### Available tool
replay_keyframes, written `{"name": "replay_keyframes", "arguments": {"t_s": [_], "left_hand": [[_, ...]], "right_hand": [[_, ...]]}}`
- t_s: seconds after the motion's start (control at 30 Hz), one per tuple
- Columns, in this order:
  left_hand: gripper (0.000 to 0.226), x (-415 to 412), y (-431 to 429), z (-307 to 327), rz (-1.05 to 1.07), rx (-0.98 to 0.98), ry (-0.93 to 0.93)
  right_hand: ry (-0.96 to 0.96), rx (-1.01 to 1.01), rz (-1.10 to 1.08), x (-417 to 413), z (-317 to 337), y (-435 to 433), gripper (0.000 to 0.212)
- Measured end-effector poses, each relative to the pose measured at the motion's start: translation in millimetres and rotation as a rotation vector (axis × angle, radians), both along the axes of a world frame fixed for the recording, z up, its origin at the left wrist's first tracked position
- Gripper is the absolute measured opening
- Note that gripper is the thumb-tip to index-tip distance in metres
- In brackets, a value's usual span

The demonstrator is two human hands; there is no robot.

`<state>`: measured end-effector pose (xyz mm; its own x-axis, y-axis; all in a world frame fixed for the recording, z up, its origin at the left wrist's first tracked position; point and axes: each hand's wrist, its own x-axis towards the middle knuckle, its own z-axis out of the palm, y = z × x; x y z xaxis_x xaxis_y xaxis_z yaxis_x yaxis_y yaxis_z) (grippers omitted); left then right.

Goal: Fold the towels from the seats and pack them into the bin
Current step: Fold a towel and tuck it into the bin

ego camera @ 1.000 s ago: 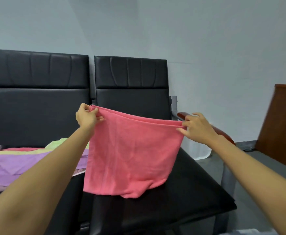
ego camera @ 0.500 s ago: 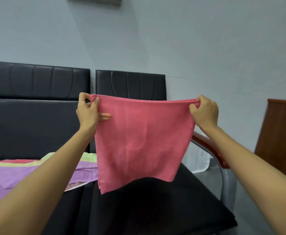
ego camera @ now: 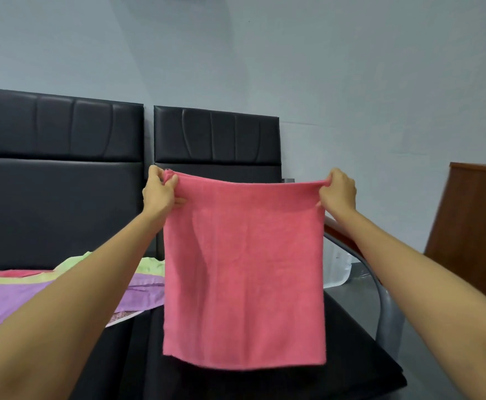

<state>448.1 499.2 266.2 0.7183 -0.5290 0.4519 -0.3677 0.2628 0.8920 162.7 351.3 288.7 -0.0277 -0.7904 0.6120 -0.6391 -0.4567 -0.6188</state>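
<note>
pink towel (ego camera: 243, 272) hangs flat above the black seat (ego camera: 351, 353), long axis 12-to-6 | left hand (ego camera: 161, 192) pinches top corner at 9, right hand (ego camera: 337, 192) at 3 (level, equally near) | bin unseen

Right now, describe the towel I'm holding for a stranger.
Find the right black chair. Before it, left hand and right hand hold a towel up by its top corners. It alone hangs, plain pink; the purple towel lies on the left chair.
</note>
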Motion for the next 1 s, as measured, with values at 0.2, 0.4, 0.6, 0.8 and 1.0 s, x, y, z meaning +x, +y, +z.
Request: {"name": "replay_keyframes", "arguments": {"t_s": [0.2,0.4,0.6,0.8,1.0], "left_hand": [[0.028,1,-10,11,-0.121,-0.145,-0.02],[0.027,-22,11,-24,-0.095,-0.119,0.022],[0.033,-55,42,-90,-0.074,-0.097,0.129],[0.025,-68,43,-159,0.077,0.175,0.067],[0.019,-47,32,-228,-0.009,0.633,-0.17]], "right_hand": [[-0.225,-0.095,-0.039,-1,10,4,0.027],[-0.237,-0.096,0.007,-22,-22,15,0.029],[-0.116,-0.165,0.14,-62,-100,43,0.026],[0.0,0.071,0.186,-69,-164,51,0.018],[0.313,0.568,0.078,-55,-214,40,0.019]]}}
